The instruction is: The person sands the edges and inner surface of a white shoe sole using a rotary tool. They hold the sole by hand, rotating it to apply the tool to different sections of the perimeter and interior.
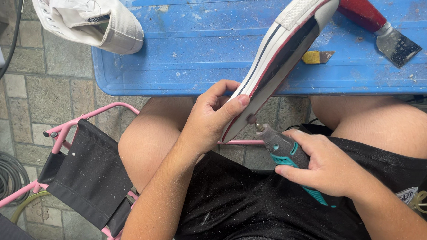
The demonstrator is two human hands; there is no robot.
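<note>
1. A blue plastic table (209, 47) spans the top of the view, scuffed and dusty; you sit before it in black shorts, knees bare.
2. Your left hand (208, 118) grasps a white sneaker (287, 48) by its heel end, sole turned towards you, toe resting up on the table edge.
3. Your right hand (328, 165) is clenched around a grey and teal rotary tool (285, 150), its small tip touching the sole's edge near the heel.
4. The step in hand looks like grinding the sole rim; the next move likely calls for a steady, light pass along it.
5. A second white sneaker (96, 19), a red-handled scraper (379, 26) and a small yellow block (311, 57) lie on the table.
6. No readable labels show.
</note>
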